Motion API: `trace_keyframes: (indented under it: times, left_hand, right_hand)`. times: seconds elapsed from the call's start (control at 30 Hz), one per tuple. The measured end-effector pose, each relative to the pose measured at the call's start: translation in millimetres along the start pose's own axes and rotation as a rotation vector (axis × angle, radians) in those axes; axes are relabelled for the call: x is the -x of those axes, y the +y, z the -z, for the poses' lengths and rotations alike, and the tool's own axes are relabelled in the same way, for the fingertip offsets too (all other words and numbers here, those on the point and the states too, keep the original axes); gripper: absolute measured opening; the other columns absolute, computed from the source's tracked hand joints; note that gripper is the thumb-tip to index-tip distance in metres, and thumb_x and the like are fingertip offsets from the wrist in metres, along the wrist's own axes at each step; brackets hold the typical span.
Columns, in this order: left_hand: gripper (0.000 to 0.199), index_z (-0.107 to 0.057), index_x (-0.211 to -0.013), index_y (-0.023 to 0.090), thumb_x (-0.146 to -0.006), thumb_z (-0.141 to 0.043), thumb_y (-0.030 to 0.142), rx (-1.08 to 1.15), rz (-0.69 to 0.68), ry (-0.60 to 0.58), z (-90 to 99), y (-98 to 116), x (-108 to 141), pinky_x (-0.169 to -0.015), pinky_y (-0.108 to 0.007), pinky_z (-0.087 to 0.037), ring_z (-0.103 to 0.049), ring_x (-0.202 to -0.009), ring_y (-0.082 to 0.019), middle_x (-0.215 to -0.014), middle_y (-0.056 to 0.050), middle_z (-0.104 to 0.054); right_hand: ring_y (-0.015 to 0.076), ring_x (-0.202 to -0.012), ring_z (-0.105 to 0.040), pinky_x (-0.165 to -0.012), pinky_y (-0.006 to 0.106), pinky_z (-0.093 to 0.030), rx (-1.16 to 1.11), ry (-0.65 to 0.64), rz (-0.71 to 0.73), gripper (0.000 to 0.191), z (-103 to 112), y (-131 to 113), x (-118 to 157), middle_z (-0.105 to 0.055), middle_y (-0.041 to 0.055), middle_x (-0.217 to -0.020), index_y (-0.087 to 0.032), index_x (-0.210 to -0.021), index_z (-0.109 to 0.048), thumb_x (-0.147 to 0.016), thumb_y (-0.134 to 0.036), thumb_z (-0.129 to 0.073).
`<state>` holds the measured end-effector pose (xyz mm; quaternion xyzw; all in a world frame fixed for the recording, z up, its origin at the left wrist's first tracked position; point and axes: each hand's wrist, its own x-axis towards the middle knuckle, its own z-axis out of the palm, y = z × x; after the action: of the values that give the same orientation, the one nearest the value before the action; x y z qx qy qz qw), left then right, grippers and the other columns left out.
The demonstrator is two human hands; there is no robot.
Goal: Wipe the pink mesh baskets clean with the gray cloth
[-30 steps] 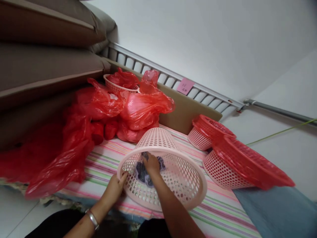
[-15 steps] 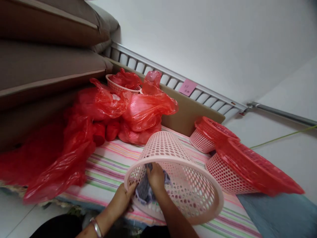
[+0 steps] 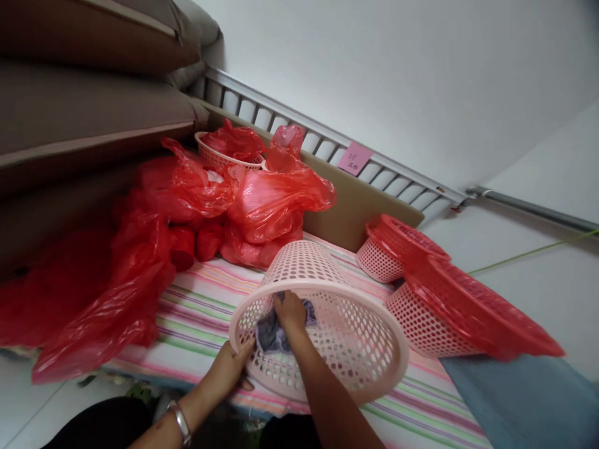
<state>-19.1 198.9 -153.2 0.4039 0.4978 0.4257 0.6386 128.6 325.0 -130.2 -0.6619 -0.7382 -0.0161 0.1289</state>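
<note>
A pink plastic basket (image 3: 306, 265) full of holes lies tipped on its side, its mouth facing me. My left hand (image 3: 231, 368) grips the near left part of its rim, thumb inside. Inside the basket, my right hand (image 3: 291, 315) is closed on a crumpled grey-blue cloth (image 3: 269, 333) and presses it against the inner wall. The fingertips of my right hand are partly hidden by the cloth and the hand itself. A striped sheet (image 3: 201, 305) lies beneath the basket.
Red plastic bags (image 3: 276, 206), some bulging, are heaped at the back left. Two pink baskets lined with red bags (image 3: 421, 318) stand to the right, near a blue cloth (image 3: 491, 393). Stacked brown cushions (image 3: 93, 106) rise at left; a metal rail (image 3: 318, 131) runs along the wall.
My right hand and the cloth have moved slightly up and deeper in the basket. My left hand keeps its hold on the rim. The view has shifted a little.
</note>
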Motion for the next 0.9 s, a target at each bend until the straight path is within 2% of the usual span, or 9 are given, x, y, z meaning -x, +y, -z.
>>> trace_keyframes:
  times: [0.07, 0.17, 0.27, 0.33, 0.47, 0.53, 0.63, 0.83, 0.9]
  left_hand:
    - [0.055, -0.061, -0.092, 0.016, -0.075, -0.046, 0.066, 0.009, -0.050, -0.015, 0.8, -0.8, -0.8, -0.045, -0.027, -0.050, -0.063, -0.051, -0.020, -0.066, -0.002, -0.065]
    - [0.052, -0.063, -0.088, 0.016, -0.075, -0.049, 0.064, -0.004, -0.176, 0.002, -0.6, -1.4, 0.5, -0.057, -0.028, -0.053, -0.065, -0.068, -0.022, -0.071, -0.005, -0.068]
    - [0.056, -0.062, -0.089, 0.015, -0.075, -0.045, 0.066, -0.034, -0.101, 0.014, -1.2, 1.1, 5.4, -0.047, -0.029, -0.050, -0.063, -0.058, -0.022, -0.067, -0.005, -0.067]
    - [0.052, -0.063, -0.082, 0.015, -0.077, -0.045, 0.063, -0.107, -0.120, 0.050, 4.2, 7.7, 8.8, -0.051, -0.030, -0.049, -0.062, -0.056, -0.022, -0.064, -0.004, -0.066]
    - [0.040, -0.067, -0.070, 0.015, -0.075, -0.054, 0.053, -0.191, -0.270, 0.246, 28.3, 26.6, 8.0, -0.069, -0.031, -0.047, -0.064, -0.073, -0.025, -0.067, -0.005, -0.069]
    - [0.040, -0.067, -0.072, 0.014, -0.073, -0.054, 0.051, -0.146, -0.250, 0.271, 38.4, 31.1, 4.0, -0.067, -0.031, -0.048, -0.064, -0.071, -0.026, -0.066, -0.005, -0.070]
    - [0.039, -0.068, -0.072, 0.013, -0.072, -0.055, 0.050, -0.073, -0.241, 0.227, 41.2, 26.6, -2.2, -0.066, -0.032, -0.049, -0.066, -0.069, -0.026, -0.066, -0.006, -0.071]
    - [0.043, -0.069, -0.096, 0.011, -0.076, -0.053, 0.046, 0.024, -0.271, 0.093, 22.1, 6.8, -6.9, -0.076, -0.033, -0.050, -0.067, -0.081, -0.026, -0.087, -0.011, -0.074]
    - [0.041, -0.069, -0.098, 0.011, -0.079, -0.052, 0.044, 0.010, -0.282, 0.075, 18.9, 4.7, -7.5, -0.080, -0.034, -0.049, -0.066, -0.087, -0.027, -0.092, -0.011, -0.074]
  right_hand:
    - [0.0206, -0.087, -0.063, -0.076, 0.027, -0.043, -0.025, -0.013, 0.025, 0.028, 6.2, -8.7, 33.9, -0.068, 0.0082, -0.092, -0.017, -0.101, -0.062, -0.084, -0.031, -0.046]
    - [0.0192, -0.091, -0.060, -0.079, 0.026, -0.042, -0.117, -0.025, 0.128, 0.023, 14.8, -16.1, 90.1, -0.067, 0.0055, -0.093, -0.019, -0.097, -0.061, -0.078, -0.021, -0.049]
    - [0.0194, -0.090, -0.058, -0.080, 0.027, -0.041, -0.189, -0.056, 0.194, 0.025, 22.0, -17.2, 130.5, -0.064, 0.0039, -0.091, -0.021, -0.094, -0.060, -0.072, -0.014, -0.050]
    - [0.0199, -0.090, -0.057, -0.079, 0.027, -0.041, -0.198, -0.073, 0.193, 0.027, 25.8, -18.1, 142.6, -0.064, 0.0037, -0.090, -0.021, -0.093, -0.060, -0.070, -0.012, -0.049]
    - [0.0216, -0.089, -0.057, -0.078, 0.029, -0.041, -0.127, -0.083, 0.189, 0.026, 29.7, -24.5, 145.2, -0.064, 0.0038, -0.090, -0.023, -0.090, -0.060, -0.069, -0.013, -0.051]
    - [0.0222, -0.089, -0.057, -0.078, 0.030, -0.042, -0.078, -0.093, 0.204, 0.026, 29.1, -27.1, 140.7, -0.064, 0.0035, -0.090, -0.023, -0.089, -0.060, -0.068, -0.013, -0.051]
    - [0.0224, -0.089, -0.060, -0.078, 0.030, -0.043, -0.044, -0.099, 0.181, 0.029, 25.9, -25.1, 118.3, -0.066, 0.0046, -0.090, -0.023, -0.092, -0.062, -0.067, -0.013, -0.051]
    - [0.0268, -0.097, -0.060, -0.085, 0.037, -0.042, -0.164, -0.002, -0.051, 0.030, 21.8, -7.7, 2.6, -0.067, 0.0133, -0.098, -0.015, -0.101, -0.063, -0.078, -0.023, -0.047]
    - [0.0243, -0.103, -0.057, -0.088, 0.037, -0.041, -0.212, 0.007, -0.066, 0.032, 22.9, 0.0, -30.2, -0.066, 0.0104, -0.104, -0.017, -0.106, -0.062, -0.082, -0.026, -0.041]
